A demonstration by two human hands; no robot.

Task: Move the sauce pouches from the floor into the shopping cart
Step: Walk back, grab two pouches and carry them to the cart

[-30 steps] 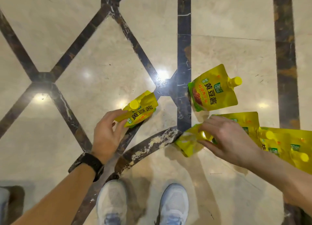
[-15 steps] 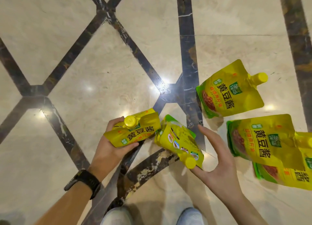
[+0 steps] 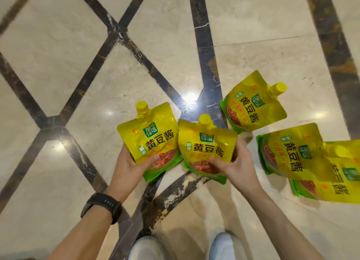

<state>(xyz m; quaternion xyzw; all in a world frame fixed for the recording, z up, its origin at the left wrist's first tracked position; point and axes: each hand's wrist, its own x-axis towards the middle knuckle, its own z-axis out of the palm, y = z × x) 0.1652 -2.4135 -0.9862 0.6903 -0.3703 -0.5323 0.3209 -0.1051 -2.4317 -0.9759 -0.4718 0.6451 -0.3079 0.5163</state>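
Note:
My left hand [image 3: 127,167] grips a yellow sauce pouch [image 3: 151,135] by its lower edge, cap pointing up, label facing me. Beside it my right hand [image 3: 236,165] holds a second yellow pouch [image 3: 206,144] the same way. Both pouches are lifted off the floor and nearly touch. Three more yellow pouches lie on the marble floor to the right: one [image 3: 253,103] further away, one [image 3: 290,152] close to my right hand, and one [image 3: 331,179] partly under it at the frame's edge. No shopping cart is in view.
The floor [image 3: 78,123] is glossy beige marble with dark inlaid strips. My two white shoes [image 3: 148,248] stand at the bottom of the view. A black watch [image 3: 103,206] sits on my left wrist.
Both hands picked a pouch up off the floor, raised it and turned it upright with the label facing me. The view shifted slightly left of the floor pile.

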